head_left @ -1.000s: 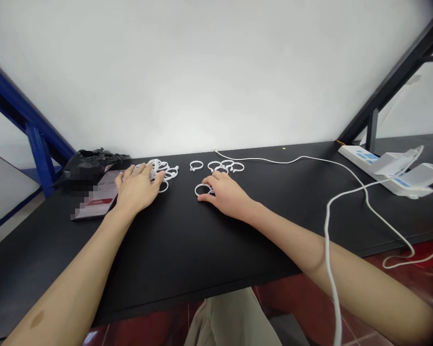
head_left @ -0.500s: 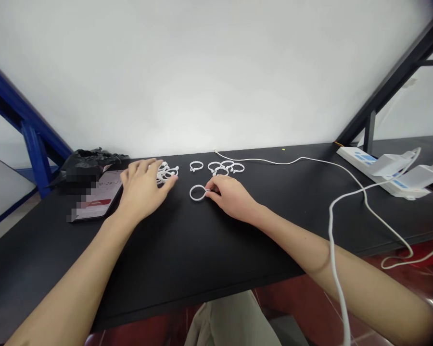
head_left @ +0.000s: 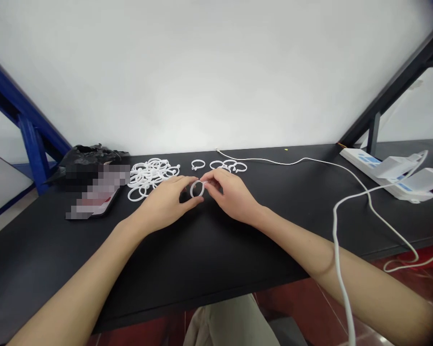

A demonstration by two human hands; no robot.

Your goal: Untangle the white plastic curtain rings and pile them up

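Observation:
A white plastic curtain ring [head_left: 192,191] is held upright just above the black tabletop, between my two hands. My left hand [head_left: 168,202] curls around its left side, with the thumb low and the fingers at the top. On the other side, my right hand [head_left: 230,194] pinches the ring's upper right, hiding that part. A heap of similar white rings [head_left: 149,173] with small ball ends lies just beyond my left hand. One single ring [head_left: 198,165] lies farther back, and several more rings [head_left: 240,166] overlap behind my right hand.
A phone [head_left: 97,197] lies at the left, by a crumpled black plastic bag [head_left: 90,158]. A white cable [head_left: 335,230] crosses over my right forearm, running to a white power strip with plugs [head_left: 378,168] at the right. A white wall [head_left: 216,77] stands behind the table.
My left hand has moved right from over the heap of rings to the ring in my right hand and taken hold of it. That ring is now tilted up, and the heap is uncovered.

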